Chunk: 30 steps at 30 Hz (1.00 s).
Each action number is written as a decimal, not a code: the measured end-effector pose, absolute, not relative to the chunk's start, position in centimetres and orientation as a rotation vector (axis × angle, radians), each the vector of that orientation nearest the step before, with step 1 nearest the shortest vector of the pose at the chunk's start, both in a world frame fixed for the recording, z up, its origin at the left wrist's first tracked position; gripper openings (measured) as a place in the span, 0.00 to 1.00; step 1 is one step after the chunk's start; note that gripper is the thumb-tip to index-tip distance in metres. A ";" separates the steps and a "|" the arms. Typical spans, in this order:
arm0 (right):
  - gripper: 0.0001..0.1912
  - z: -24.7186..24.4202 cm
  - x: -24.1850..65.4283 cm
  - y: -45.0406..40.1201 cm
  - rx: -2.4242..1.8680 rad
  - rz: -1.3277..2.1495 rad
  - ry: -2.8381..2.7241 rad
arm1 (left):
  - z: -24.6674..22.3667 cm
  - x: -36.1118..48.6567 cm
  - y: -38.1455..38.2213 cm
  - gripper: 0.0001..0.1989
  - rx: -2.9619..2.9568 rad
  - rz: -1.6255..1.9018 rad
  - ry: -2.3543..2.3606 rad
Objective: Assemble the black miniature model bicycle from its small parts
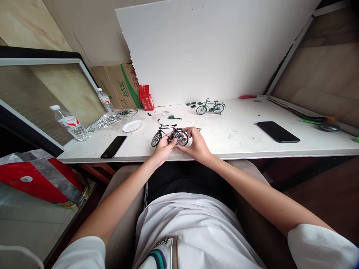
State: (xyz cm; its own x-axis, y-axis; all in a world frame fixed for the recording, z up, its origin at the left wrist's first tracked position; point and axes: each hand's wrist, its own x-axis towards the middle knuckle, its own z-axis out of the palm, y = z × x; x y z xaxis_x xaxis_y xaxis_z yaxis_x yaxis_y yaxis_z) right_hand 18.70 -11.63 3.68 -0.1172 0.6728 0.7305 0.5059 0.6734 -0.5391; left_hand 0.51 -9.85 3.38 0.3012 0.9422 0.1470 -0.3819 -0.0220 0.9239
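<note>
A black model bicycle is held upright just above the near edge of the white table, its front wheel to the left. My left hand grips it low near the pedals, the thumb pressed toward the rear wheel. With thumb and fingers curved round the back of the rear wheel, my right hand is closed on the same bicycle. What exactly the right fingertips pinch is too small to make out. Behind, a green model bicycle stands on the table.
A phone lies at left and another phone at right. Small green parts, a white plate, a red box and a water bottle occupy the table. A white board rises behind.
</note>
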 end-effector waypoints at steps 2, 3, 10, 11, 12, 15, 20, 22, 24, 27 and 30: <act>0.26 3.6 18.7 -11.6 -0.922 0.218 -1.758 | 3.3 0.5 -9.9 0.30 1.142 1.181 0.652; 0.26 3.6 18.7 -11.6 -0.912 0.229 -1.754 | 3.3 0.5 -9.9 0.30 1.151 1.181 0.650; 0.26 3.7 18.7 -11.8 -0.895 0.237 -1.769 | 3.1 0.5 -9.6 0.31 1.174 1.192 0.643; 0.26 3.7 18.7 -11.8 -0.895 0.232 -1.773 | 3.0 0.4 -9.5 0.32 1.176 1.198 0.644; 0.26 3.7 18.7 -11.7 -0.891 0.225 -1.779 | 2.8 0.4 -9.4 0.32 1.179 1.203 0.644; 0.25 3.6 18.7 -11.6 -0.868 0.201 -1.805 | 2.5 0.4 -9.1 0.30 1.192 1.215 0.636; 0.23 3.4 18.8 -11.5 -0.847 0.147 -1.835 | 2.1 0.3 -8.8 0.30 1.237 1.223 0.633; 0.23 3.4 18.8 -11.5 -0.861 0.137 -1.837 | 2.1 0.3 -8.7 0.31 1.252 1.229 0.640; 0.23 3.4 18.8 -11.5 -0.880 0.140 -1.837 | 2.0 0.3 -8.7 0.30 1.264 1.237 0.645; 0.23 3.3 18.8 -11.4 -0.880 0.140 -1.834 | 1.9 0.2 -8.6 0.30 1.273 1.246 0.644; 0.23 3.2 18.8 -11.3 -0.870 0.107 -1.831 | 1.7 0.2 -8.6 0.31 1.273 1.257 0.654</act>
State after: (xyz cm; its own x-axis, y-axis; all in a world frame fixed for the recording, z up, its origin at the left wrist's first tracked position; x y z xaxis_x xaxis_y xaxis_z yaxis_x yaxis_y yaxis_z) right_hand 18.81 -11.33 3.19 -0.1784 0.6052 0.7758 0.5111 0.7307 -0.4526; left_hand 0.24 -8.56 1.70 0.2653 0.9281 0.2611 -0.3191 -0.1711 0.9322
